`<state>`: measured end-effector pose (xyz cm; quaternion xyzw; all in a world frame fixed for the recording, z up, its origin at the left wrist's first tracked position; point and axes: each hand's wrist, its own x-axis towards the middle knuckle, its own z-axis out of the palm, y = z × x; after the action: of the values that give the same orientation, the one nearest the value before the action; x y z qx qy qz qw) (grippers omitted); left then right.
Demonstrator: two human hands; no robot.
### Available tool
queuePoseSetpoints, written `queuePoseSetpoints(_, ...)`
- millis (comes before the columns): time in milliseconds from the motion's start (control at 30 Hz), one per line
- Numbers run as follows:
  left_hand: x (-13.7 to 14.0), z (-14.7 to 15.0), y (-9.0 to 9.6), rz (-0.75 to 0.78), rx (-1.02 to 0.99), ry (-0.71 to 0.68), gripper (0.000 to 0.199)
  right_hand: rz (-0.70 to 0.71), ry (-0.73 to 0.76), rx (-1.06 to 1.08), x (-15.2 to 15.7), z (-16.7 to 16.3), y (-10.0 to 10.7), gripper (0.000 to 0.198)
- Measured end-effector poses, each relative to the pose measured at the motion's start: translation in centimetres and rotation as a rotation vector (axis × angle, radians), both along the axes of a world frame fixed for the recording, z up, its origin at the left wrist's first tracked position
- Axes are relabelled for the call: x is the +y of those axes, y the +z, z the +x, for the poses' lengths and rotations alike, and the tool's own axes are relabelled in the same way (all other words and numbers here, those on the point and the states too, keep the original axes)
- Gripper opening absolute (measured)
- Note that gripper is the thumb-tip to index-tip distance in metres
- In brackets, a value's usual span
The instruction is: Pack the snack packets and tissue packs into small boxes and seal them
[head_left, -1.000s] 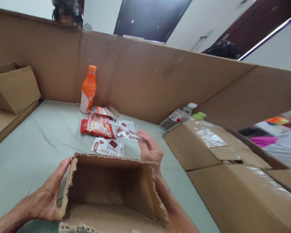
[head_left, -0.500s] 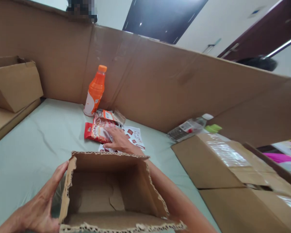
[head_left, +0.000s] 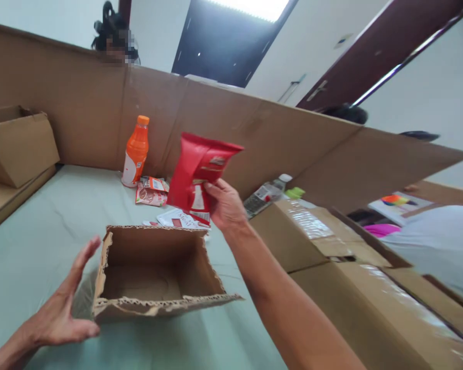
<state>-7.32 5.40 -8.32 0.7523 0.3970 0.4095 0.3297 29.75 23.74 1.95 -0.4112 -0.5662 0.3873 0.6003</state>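
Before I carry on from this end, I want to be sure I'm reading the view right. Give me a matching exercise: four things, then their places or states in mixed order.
Things
1. Red packet
2. Torn-edged cardboard box
3. Orange bottle
4. Clear bottle with a white cap

Places or states
A. At a slant, by the taped boxes
B. Standing upright near the cardboard wall
C. Held up in the right hand
D. Open-topped, beside the spread left hand

Pairs: 1-C, 2-D, 3-B, 4-A
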Motion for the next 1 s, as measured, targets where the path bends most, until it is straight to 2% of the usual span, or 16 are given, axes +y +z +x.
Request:
queuePoseSetpoints(100,-0.6,0.4,4.2,0.181,-0.199,0.158,0.095,0.067,-0.016,0.213,-4.9,1.7,4.4,0.032)
queuePoseSetpoints(200,-2.3,2.3,9.8,0.370,-0.293,0.252,0.080,0.059,0.024,0.137,-10.5,1.2,7.9,0.028)
queuePoseSetpoints(267,-3.7,4.4,13.0,0.424,-0.311,0.232,0.077,0.006,0.164,0.094,-13.9,-0.4,9.2,0.030)
queuePoseSetpoints(367,-5.2,7.6,15.6,0.287,-0.360,0.142,0.082,-0.055,0.462,0.085,-17.2,-3.6,9.6,0.036)
queuePoseSetpoints(433,-5.7,9.2,16.1,0.092,-0.437,0.029,0.078,-0.032,0.575,0.029,-18.3,-5.2,9.2,0.038)
queuePoseSetpoints(467,-5.8,9.9,16.1,0.003,-0.493,-0.024,0.073,0.008,0.572,-0.037,-18.7,-5.7,9.1,0.037)
queuePoseSetpoints(567,-5.8,11.1,15.7,-0.127,-0.686,-0.048,0.055,0.178,0.407,-0.271,-19.5,-5.6,8.9,0.033)
queuePoseSetpoints(633,-5.9,11.8,15.5,-0.137,-0.782,-0.001,0.046,0.211,0.397,-0.316,-20.1,-4.8,9.0,0.040)
queuePoseSetpoints(733,-6.0,13.0,15.4,-0.148,-0.857,0.023,0.037,0.160,0.532,-0.303,-21.4,-4.1,9.0,0.067)
queuePoseSetpoints(800,-5.9,13.9,15.7,-0.116,-0.900,0.062,0.039,0.178,0.491,-0.342,-22.2,-4.2,8.7,0.077)
queuePoseSetpoints(833,-5.8,14.3,15.9,-0.096,-0.903,0.086,0.041,0.192,0.435,-0.356,-22.5,-4.3,8.5,0.073)
queuePoseSetpoints(933,-5.2,14.5,16.5,-0.019,-0.796,0.081,0.046,0.187,0.279,-0.298,-22.4,-4.2,8.0,0.042)
queuePoseSetpoints(1000,-4.8,13.7,16.6,0.120,-0.656,0.058,0.047,0.179,0.160,-0.224,-21.5,-3.6,7.8,0.033)
